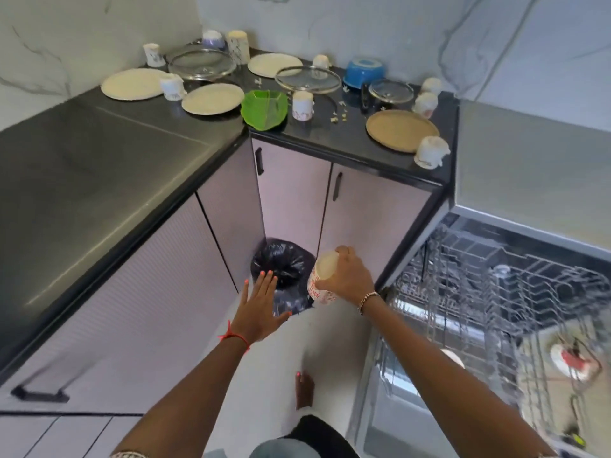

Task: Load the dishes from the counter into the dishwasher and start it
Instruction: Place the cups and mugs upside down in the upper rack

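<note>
Glossy, dark, stone-like on the bench (99,166). Clear glass, metal-rimmed, in the lids (201,64). Translucent shiny plastic for the green dish (264,109); crinkled glossy plastic for the black bin bag (281,262). Metal wire in the dishwasher rack (496,292) (blurred in places). Matt and finely ribbed on the cabinet doors (148,285).

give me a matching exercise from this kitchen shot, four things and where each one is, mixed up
1 green dish
2 blue bowl
3 brown plate
4 printed cup

A in the right hand
B at the counter's inner corner
C back of the counter
D right end of the counter

Pairs: 1-B, 2-C, 3-D, 4-A
</note>
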Available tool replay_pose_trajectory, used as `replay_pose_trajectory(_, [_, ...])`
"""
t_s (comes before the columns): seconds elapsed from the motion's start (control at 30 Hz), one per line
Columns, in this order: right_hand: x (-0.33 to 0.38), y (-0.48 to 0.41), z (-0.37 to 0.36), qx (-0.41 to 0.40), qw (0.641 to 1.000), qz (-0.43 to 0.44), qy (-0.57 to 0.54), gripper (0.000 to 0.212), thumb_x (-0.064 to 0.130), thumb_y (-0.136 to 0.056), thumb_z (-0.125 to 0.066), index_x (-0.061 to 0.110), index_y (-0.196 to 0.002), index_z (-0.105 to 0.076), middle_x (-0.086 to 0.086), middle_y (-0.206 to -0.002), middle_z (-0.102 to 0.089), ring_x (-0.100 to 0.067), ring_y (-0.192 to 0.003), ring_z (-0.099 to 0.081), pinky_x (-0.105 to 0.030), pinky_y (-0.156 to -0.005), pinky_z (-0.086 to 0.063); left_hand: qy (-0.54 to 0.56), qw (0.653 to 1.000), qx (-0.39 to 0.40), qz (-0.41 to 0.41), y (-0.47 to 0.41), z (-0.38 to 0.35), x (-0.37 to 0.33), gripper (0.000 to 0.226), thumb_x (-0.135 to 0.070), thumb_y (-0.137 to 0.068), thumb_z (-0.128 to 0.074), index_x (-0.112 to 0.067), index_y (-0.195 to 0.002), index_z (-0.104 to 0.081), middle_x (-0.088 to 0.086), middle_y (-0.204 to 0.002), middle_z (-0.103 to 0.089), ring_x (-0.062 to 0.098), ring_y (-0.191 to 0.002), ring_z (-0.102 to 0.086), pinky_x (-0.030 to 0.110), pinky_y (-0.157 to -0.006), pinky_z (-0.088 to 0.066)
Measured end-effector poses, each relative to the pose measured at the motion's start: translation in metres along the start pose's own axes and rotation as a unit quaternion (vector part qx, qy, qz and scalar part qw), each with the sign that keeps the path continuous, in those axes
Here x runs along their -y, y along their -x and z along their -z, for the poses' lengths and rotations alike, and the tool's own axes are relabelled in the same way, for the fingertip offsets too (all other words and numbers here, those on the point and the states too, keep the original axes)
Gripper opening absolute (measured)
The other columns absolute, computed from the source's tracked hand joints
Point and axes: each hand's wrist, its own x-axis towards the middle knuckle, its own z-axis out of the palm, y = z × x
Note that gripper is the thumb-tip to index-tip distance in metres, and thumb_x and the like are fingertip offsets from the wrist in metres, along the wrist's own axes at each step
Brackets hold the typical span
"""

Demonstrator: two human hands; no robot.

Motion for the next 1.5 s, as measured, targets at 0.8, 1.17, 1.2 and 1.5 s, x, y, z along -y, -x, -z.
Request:
replay_pose_trajectory(0.8, [-0.179, 0.229, 0.022, -0.012, 0.997, -0.079, -0.002, 0.084, 0.039, -0.068, -0.076, 0.007, -0.132, -0.034, -0.010, -0.131, -0.043, -0.029, -0.116, -0.046, -0.037, -0.087, -0.048, -0.028, 0.993, 0.013, -0.116, 0.111, -0.081, -0.223, 0.109, -0.074, -0.062, 0.005, -0.008, -0.149, 0.000, 0.006, -0.157, 0.008, 0.019, -0.144, 0.014, 0.040, -0.113, 0.015])
replay_pose_trajectory(1.17, [-0.263, 0.289, 0.054, -0.032, 0.994, -0.102, -0.014, 0.082, 0.039, -0.066, -0.078, 0.005, -0.129, -0.036, -0.011, -0.128, -0.042, -0.027, -0.115, -0.046, -0.034, -0.089, -0.045, -0.053, 0.988, 0.030, -0.144, 0.138, -0.112, -0.317, 0.107, -0.073, -0.061, 0.006, -0.011, -0.149, 0.004, 0.006, -0.157, 0.010, 0.016, -0.138, 0.024, 0.039, -0.108, 0.020])
replay_pose_trajectory(1.2, [-0.268, 0.290, 0.056, -0.037, 0.994, -0.106, -0.019, 0.082, 0.038, -0.066, -0.079, 0.006, -0.128, -0.036, -0.010, -0.128, -0.043, -0.027, -0.114, -0.046, -0.033, -0.088, -0.045, -0.057, 0.987, 0.031, -0.150, 0.137, -0.112, -0.321, 0.107, -0.073, -0.061, 0.006, -0.011, -0.149, 0.004, 0.006, -0.157, 0.010, 0.015, -0.137, 0.025, 0.039, -0.107, 0.021])
replay_pose_trajectory(1.5, [-0.301, 0.271, 0.063, -0.059, 0.986, -0.148, -0.046, 0.083, 0.039, -0.064, -0.081, 0.006, -0.127, -0.037, -0.010, -0.128, -0.043, -0.025, -0.115, -0.046, -0.032, -0.087, -0.046, -0.068, 0.982, 0.046, -0.172, 0.103, -0.112, -0.340, 0.107, -0.073, -0.061, 0.008, -0.011, -0.149, 0.005, 0.006, -0.156, 0.011, 0.016, -0.138, 0.024, 0.038, -0.106, 0.022])
